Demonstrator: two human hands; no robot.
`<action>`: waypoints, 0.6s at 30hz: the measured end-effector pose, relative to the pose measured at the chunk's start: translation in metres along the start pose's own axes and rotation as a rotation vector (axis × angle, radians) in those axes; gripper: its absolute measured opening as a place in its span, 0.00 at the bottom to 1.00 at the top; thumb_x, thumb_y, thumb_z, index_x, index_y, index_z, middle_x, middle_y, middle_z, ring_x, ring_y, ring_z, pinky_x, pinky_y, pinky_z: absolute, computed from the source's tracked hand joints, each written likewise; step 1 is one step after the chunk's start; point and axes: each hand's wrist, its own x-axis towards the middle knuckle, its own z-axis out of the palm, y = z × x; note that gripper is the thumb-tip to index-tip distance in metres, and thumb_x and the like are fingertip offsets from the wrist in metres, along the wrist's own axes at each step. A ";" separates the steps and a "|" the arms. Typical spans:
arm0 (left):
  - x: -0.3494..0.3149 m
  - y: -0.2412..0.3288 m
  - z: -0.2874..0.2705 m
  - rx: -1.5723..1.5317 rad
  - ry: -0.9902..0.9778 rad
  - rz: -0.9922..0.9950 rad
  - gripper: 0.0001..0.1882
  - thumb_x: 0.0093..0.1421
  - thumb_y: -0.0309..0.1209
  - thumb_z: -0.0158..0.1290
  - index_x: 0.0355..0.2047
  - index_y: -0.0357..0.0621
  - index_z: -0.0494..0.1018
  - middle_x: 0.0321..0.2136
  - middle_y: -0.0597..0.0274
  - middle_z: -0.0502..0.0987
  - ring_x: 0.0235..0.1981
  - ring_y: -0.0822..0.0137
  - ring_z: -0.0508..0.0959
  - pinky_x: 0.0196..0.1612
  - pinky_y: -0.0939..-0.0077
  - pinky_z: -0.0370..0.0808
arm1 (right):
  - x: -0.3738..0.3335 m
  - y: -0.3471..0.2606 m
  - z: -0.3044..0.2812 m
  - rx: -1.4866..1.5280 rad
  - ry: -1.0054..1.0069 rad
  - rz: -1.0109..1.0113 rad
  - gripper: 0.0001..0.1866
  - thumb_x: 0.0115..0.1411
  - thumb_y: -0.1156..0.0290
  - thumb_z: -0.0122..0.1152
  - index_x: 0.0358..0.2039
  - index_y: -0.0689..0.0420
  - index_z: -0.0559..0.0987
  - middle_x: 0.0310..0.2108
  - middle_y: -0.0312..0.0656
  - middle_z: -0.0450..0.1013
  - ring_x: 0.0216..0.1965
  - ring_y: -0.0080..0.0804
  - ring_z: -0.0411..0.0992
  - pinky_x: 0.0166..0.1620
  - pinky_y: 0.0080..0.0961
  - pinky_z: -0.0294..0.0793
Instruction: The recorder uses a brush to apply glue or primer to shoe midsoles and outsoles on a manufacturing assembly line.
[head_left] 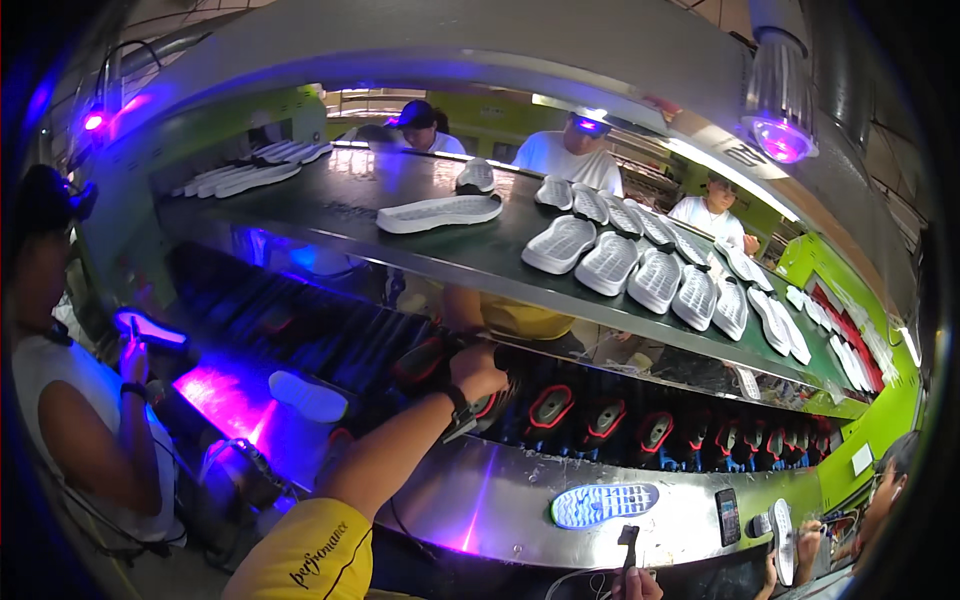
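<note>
My left arm, in a yellow sleeve with a black wristwatch, stretches out to the rack. My left hand (480, 372) is closed around a black shoe upper (512, 378) with red edging; its fingertips are partly hidden. At the lower edge, my right hand (637, 585) is closed on a small black brush-like tool (629, 540) held upright. Just beyond it, a blue-and-white patterned shoe sole (603, 506) lies on the metal ledge (520, 500). More black uppers with red rims (550, 406) stand in a row to the right of my left hand.
White soles (605, 262) line the green conveyor (350, 215) above the rack. A pale sole (307, 396) lies under purple light at left. A phone (727, 515) rests on the ledge. Co-workers stand at left, behind the conveyor and at right, where one holds a sole (782, 540).
</note>
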 end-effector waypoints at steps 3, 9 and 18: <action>-0.058 -0.016 -0.009 -0.257 0.230 0.139 0.41 0.44 0.37 0.74 0.61 0.45 0.76 0.56 0.43 0.80 0.59 0.45 0.79 0.60 0.56 0.78 | -0.008 0.037 -0.004 -0.228 -0.006 -0.170 0.07 0.69 0.81 0.60 0.44 0.64 0.84 0.37 0.44 0.73 0.35 0.29 0.72 0.36 0.25 0.72; -0.156 -0.058 -0.045 -0.184 0.268 0.250 0.59 0.44 0.46 0.77 0.72 0.43 0.59 0.66 0.37 0.63 0.68 0.37 0.66 0.67 0.48 0.69 | -0.012 0.005 0.024 0.123 -0.029 0.095 0.05 0.71 0.79 0.60 0.40 0.66 0.83 0.33 0.41 0.75 0.33 0.27 0.72 0.35 0.24 0.72; -0.178 -0.022 -0.065 -0.072 0.569 0.261 0.46 0.41 0.51 0.76 0.55 0.37 0.75 0.60 0.39 0.66 0.63 0.40 0.66 0.62 0.42 0.65 | -0.016 -0.042 0.053 0.155 -0.078 0.143 0.09 0.72 0.77 0.60 0.33 0.65 0.81 0.25 0.32 0.71 0.27 0.20 0.65 0.30 0.22 0.63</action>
